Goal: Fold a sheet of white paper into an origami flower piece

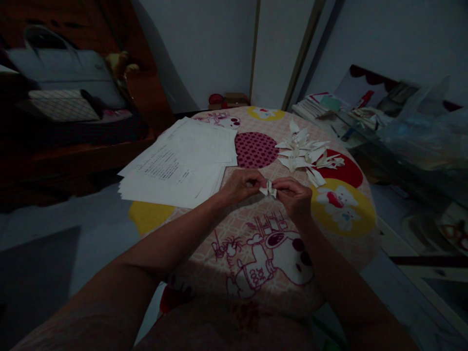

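Note:
A small folded white paper (pixel 268 189) is held between my two hands above the patterned round table (pixel 219 229). My left hand (pixel 242 186) pinches its left side with thumb and fingers. On its right side my right hand (pixel 295 196) grips it in the same way. Beyond my right hand lies a cluster of folded white paper pieces (pixel 298 148) with pointed tips. A stack of printed paper sheets (pixel 171 170) rests on the table to the left of my hands.
On the left, a grey bag (pixel 69 73) and a checked pouch (pixel 64 105) sit on a wooden seat (pixel 146 97). At the right, a glass-topped stand (pixel 365 134) holds books (pixel 316 105) and a plastic bag (pixel 424 126). Small boxes (pixel 236 100) stand behind the table.

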Demonstrator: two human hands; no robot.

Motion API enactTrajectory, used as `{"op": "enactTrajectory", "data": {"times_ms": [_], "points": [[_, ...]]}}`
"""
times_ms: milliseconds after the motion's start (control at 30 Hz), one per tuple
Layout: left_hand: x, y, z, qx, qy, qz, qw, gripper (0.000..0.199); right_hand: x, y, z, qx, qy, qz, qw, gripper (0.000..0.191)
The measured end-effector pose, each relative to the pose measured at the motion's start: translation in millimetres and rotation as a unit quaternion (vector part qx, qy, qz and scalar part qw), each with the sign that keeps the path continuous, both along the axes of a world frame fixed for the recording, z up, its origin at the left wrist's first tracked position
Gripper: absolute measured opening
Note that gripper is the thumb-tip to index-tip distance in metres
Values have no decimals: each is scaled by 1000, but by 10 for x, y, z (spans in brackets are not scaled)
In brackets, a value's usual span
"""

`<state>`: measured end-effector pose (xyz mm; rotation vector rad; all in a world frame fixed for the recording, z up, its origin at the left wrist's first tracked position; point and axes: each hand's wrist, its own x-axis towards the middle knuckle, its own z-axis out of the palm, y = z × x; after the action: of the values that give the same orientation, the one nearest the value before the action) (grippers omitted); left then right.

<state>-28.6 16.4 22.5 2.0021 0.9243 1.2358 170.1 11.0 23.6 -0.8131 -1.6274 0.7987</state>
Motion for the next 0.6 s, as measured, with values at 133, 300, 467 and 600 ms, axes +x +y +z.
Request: {"op": "enactTrajectory", "data": {"times_ms": [133, 300, 467, 600], "points": [[-14, -3, -17, -62, -11, -29, 998, 16, 1, 10, -26, -13, 1, -18, 1000, 4], [-44, 13, -41, -146, -69, -93, 982, 30, 7, 14, -43, -18, 9, -28, 999, 4], [-45, 24, -50, -169, -102, -112, 974, 29, 13, 2, -36, -1, -12, -25, 1000, 4], [-44, 19, -41, -177, -103, -110, 973, 27, 17, 10, -57, 9, -10, -23, 1000, 5]]}}
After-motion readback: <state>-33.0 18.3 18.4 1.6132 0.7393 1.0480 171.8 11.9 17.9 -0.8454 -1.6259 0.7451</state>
